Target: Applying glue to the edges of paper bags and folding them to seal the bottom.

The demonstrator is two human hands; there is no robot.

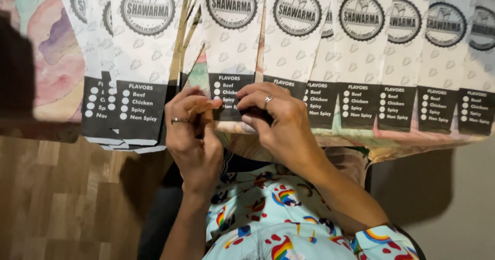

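Centrally, left hand (192, 131), right hand (273, 120) pinching white-and-black paper sleeve (230, 48), identical row alongside.

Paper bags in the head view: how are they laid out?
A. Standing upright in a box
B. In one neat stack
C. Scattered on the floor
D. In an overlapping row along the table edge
D: the white-and-black bags lie side by side, overlapping, along the table, with both hands at one bag's lower edge.

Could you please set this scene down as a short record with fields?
surface: table edge with a pastel cover
bags: a row of white paper bags, overlapping, each with a round emblem and a dark checklist panel
left hand: left hand, ringed, fingers curled at a bag's lower edge
right hand: right hand, ringed, pressing the same bag
floor: wooden floor
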